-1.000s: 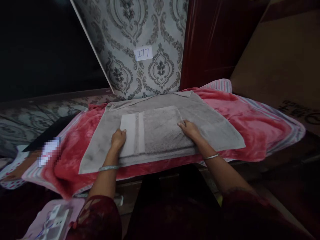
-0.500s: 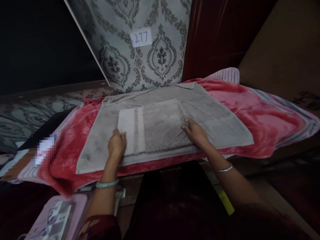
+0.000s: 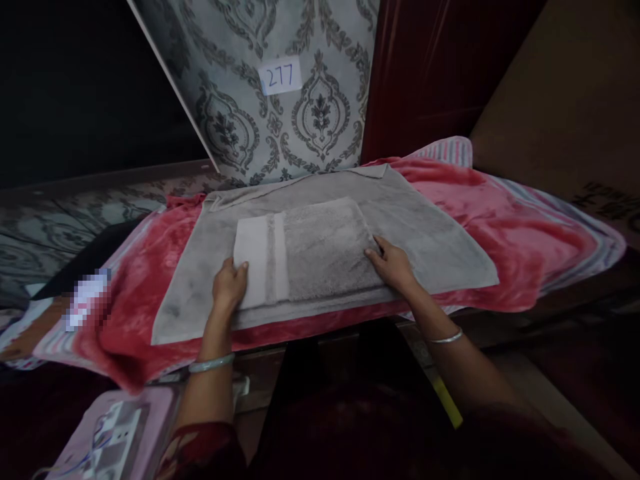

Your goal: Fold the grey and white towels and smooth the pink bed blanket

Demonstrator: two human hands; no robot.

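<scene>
A folded grey towel with pale bands at its left end lies on a larger grey cloth spread flat. My left hand grips the towel's left edge, thumb on top and the other fingers partly hidden at the side. At the opposite edge, my right hand pinches the towel between thumb and fingers. Its fingertips are partly tucked out of sight. Beneath the grey cloth is a red and pink plush blanket with a striped border.
Behind the cloth stands a patterned wall with a paper label reading 277. A dark screen is at the left, a large brown box at the right. Below left, a power strip with wires rests on a pink surface.
The view has shifted slightly. Both hands stay at the towel's two side edges, and the towel keeps its folded shape and place on the cloth.
</scene>
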